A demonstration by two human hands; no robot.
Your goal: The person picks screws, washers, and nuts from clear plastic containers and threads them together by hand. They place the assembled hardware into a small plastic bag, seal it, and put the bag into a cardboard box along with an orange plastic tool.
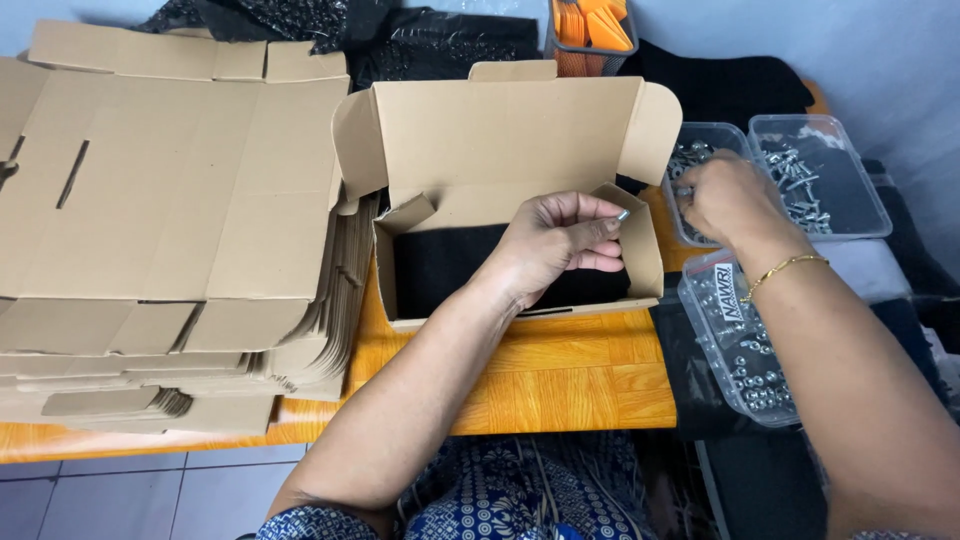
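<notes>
Left hand (pixel 555 245) at frame centre, over the open cardboard box (pixel 510 150): thumb and forefinger pinched on a small metal screw (pixel 622 215), other fingers curled in. I see only the screw's tip, rest hidden by the fingers

Right hand (pixel 725 195) upper right, knuckles up, fingers dipped into a clear plastic tub (pixel 690 200) of screws. Fingertips hidden, so I can't tell if they're spread or gripping anything. Gold bracelet (pixel 785 268) on that wrist

Box has lid up and side flaps out, with something black (pixel 440 265) lying inside; I can't make out what it is

Beside the first tub, a second clear tub (pixel 825 175) of screws. A third clear container (pixel 740 345) of small metal parts sits lower right, partly covered by the right forearm

Left of frame: stack of flat unfolded cartons (pixel 170 210), cut off at the left edge. Top edge: black plastic bags (pixel 440 40) and an orange item in a wire basket (pixel 590 30), cropped

Surface is an orange wood-pattern table (pixel 560 375), dark cloth (pixel 730 85) under the tubs. Pale tiled floor (pixel 100 495) lower left, light wall (pixel 880 60) upper right
</notes>
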